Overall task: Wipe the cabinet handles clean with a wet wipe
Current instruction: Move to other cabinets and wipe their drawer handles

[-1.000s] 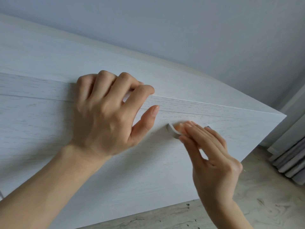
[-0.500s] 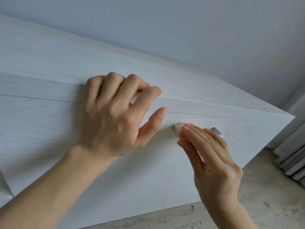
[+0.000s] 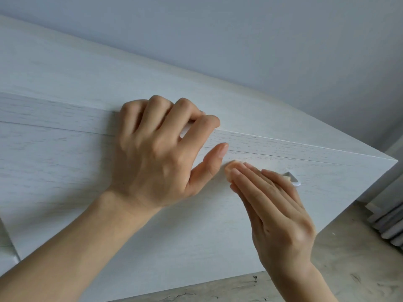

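Note:
A white wood-grain cabinet fills the view. Only the right end of its small metal handle shows, on the upper front. My right hand lies over the rest of the handle with straight fingers, and its thumb tip sits at the handle's left end, so it pinches the handle. No wipe is visible under that hand. My left hand rests on the cabinet's top edge with curled fingers, thumb out. A sliver of the white wet wipe shows between its fingers.
A pale blue-grey wall rises behind the cabinet. A light marbled floor lies at the lower right. Grey curtain folds hang at the right edge, past the cabinet's right corner.
My right hand has slid left along the handle, covering its left end and baring its right end. The view has shifted slightly; the left hand keeps its hold on the top edge.

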